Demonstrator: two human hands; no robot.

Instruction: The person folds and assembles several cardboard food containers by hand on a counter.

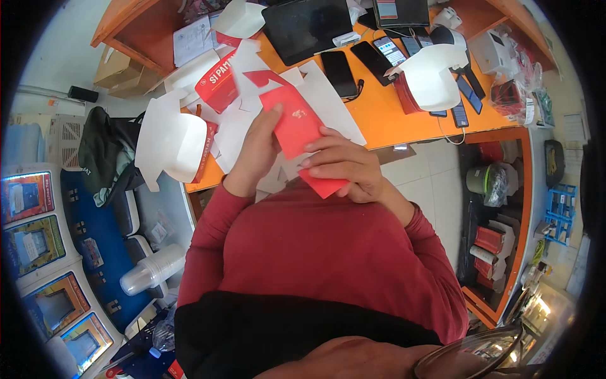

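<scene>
A red, partly folded food carton [294, 123] with a small pale emblem is in both my hands, in front of my chest. My left hand [257, 148] grips its left edge, thumb on the red face. Fingers of my right hand [347, 163] wrap over its right side, around a lower red flap [322, 183]. Beyond my hands, flat white card sheets [334, 101] lie on the orange table [391, 126]. A folded red-and-white carton [219, 85] stands just past my left hand, and an open white carton [173, 136] is to its left.
Another open carton [435, 79] stands on the right of the table. Several phones, among them a black phone [339, 74], and a dark laptop or tablet [307, 28] are at the back. Stacked clear plastic cups [154, 268] lie at left, beside drink dispensers [31, 246]. A shelf [505, 252] stands at right.
</scene>
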